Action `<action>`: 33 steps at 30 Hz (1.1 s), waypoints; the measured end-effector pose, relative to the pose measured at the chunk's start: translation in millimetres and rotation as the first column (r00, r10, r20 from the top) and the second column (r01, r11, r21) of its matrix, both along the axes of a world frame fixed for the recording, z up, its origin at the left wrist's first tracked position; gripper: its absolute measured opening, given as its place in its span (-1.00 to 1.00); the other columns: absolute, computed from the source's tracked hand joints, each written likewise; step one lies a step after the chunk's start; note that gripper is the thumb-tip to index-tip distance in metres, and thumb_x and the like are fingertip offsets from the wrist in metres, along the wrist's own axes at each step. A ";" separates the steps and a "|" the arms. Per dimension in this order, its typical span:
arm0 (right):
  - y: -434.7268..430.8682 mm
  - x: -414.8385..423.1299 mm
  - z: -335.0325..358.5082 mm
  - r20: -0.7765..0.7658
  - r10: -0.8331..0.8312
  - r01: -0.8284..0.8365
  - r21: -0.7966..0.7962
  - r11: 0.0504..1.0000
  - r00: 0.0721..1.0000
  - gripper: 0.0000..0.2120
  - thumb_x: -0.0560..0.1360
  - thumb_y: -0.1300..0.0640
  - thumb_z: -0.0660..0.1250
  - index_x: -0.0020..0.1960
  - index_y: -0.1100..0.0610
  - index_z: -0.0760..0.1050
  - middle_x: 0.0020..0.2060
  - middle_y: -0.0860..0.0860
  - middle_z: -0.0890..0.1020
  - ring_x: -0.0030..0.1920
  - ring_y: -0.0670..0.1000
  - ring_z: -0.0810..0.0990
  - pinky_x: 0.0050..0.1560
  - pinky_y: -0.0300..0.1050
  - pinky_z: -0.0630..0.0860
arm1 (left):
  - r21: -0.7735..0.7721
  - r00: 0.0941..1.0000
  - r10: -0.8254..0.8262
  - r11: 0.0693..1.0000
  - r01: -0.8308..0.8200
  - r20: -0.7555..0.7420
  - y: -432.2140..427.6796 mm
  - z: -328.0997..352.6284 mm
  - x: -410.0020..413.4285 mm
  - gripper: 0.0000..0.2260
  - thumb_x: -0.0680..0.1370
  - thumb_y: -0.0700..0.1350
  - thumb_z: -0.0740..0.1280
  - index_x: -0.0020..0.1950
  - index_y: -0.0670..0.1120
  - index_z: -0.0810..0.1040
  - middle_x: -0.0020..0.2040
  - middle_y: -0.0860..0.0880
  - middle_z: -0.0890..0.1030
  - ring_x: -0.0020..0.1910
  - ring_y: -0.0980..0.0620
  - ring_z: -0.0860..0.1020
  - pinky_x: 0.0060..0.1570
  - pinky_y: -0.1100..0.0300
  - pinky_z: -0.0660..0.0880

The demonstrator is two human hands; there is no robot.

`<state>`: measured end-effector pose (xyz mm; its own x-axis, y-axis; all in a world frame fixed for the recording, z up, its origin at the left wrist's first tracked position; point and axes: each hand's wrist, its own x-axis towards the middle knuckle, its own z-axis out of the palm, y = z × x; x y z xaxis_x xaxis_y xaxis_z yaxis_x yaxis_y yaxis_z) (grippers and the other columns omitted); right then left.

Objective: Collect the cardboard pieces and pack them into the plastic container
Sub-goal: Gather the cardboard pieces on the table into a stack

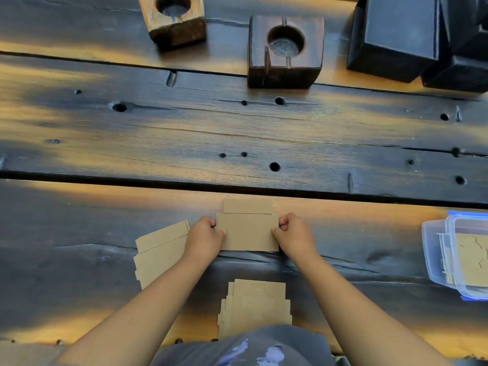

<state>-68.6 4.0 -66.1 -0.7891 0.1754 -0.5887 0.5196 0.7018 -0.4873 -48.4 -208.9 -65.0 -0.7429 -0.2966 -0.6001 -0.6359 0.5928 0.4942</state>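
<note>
Item 1: my left hand (204, 235), fingers curled, pinching the left edge of a rectangular cardboard piece (248, 232). Item 2: my right hand (293, 233), fingers likewise curled, pinching the right edge of the same piece. The piece is held between both hands in the near middle of the scene, flat side up and roughly level; I cannot tell whether its underside touches the table.

Item 3: a narrower cardboard strip (247, 206), lying flat just beyond the held piece, its near edge meeting or slipping under the held piece's far edge.

Item 4: a loose stack of cardboard sheets (161, 253) to the left of my left hand, tilted and fanned, partly covered by my left wrist.

Item 5: a second cardboard stack (256, 305), near side, between my forearms, edges stepped, its nearest part hidden by my shirt (245, 347).

Item 6: the clear plastic container (433, 249), at the right edge, well apart from my hands, open, blue-trimmed, cut off by the frame. Cardboard pieces (472, 257) already lie inside it.

Item 7: the table (237, 133), dark weathered planks with holes and long cracks.

Item 8: far side, a lighter wooden block (177, 27) with a round hollow; to its right a darker wooden block (285, 67) with a round hollow and slots; at far right, dark boxes (396, 38), close together.
</note>
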 end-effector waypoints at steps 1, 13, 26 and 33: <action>-2.3 0.0 0.3 0.015 -0.012 0.012 -0.007 1.000 1.000 -0.92 0.44 0.19 0.36 -0.10 0.16 0.49 -0.12 0.11 0.62 -0.12 0.11 0.58 -0.15 -0.06 0.50 | 0.007 0.999 0.014 1.000 -0.014 0.029 1.7 -0.1 -1.5 -0.88 0.46 -0.08 0.38 -0.17 0.00 0.45 -0.27 0.06 0.53 -0.20 -0.01 0.50 -0.32 0.18 0.31; -2.2 7.6 27.8 -0.033 -0.065 0.064 -0.008 0.998 0.997 -0.80 0.43 0.17 0.37 -0.07 0.13 0.35 -0.12 0.10 0.55 -0.16 0.10 0.51 -0.27 -0.09 0.38 | 0.054 0.999 -0.003 0.999 0.005 -0.049 10.0 22.8 -2.7 -0.75 0.45 -0.08 0.40 -0.09 -0.01 0.31 -0.05 -0.08 0.53 -0.16 -0.02 0.48 -0.38 0.23 0.26; 29.5 98.0 81.4 -0.120 0.011 -0.016 -0.040 0.999 0.993 -0.73 0.43 0.12 0.39 -0.21 0.05 0.26 -0.18 0.07 0.52 -0.12 0.12 0.52 -0.12 0.00 0.45 | 0.046 0.964 0.017 0.999 -0.005 -0.265 38.1 71.8 102.9 -0.77 0.46 -0.08 0.42 -0.01 -0.08 0.40 -0.08 -0.07 0.58 -0.12 -0.07 0.54 -0.25 0.12 0.38; 35.9 155.3 81.5 -0.211 0.116 -0.119 -0.005 0.993 0.971 -0.73 0.43 0.10 0.37 -0.22 0.03 0.24 -0.20 0.04 0.52 -0.19 0.07 0.47 -0.31 -0.06 0.29 | -0.041 0.954 -0.032 0.999 0.021 -0.297 46.9 82.0 167.2 -0.70 0.47 -0.08 0.41 0.16 -0.09 0.48 0.11 -0.07 0.58 0.06 -0.08 0.57 0.04 0.03 0.54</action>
<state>86.7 39.8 15.4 -0.9097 0.0656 -0.4100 0.3191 0.7424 -0.5891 118.8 -162.0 17.1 -0.8942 -0.2920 -0.3393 -0.4468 0.6290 0.6362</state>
